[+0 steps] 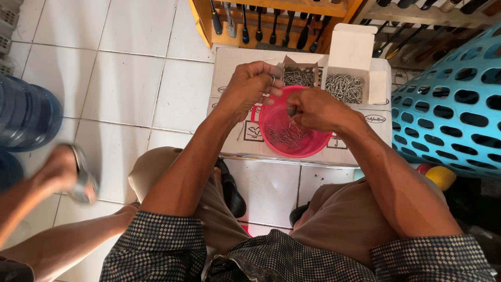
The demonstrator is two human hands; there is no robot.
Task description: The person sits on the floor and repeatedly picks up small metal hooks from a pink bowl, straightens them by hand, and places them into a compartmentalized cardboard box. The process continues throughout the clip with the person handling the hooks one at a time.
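Note:
My left hand (250, 86) hovers over the left rim of a red plastic bowl (313, 147) and pinches a small metal hook between thumb and fingers. My right hand (315, 109) reaches over the bowl's middle, fingers curled on another small metal hook. Several thin metal hooks (287, 137) lie loose in the bowl's bottom. The bowl rests on a white cardboard carton (229, 65). Behind the bowl stand two small open boxes of metal hooks, one grey (298, 76) and one white (345, 86).
A wooden rack of dark-handled tools (261, 26) stands behind the carton. A turquoise perforated plastic basket (454, 104) is on the right. A blue water jug (26, 115) sits far left. Another person's sandalled foot (68, 172) is raised at the left over the white tile floor (104, 78).

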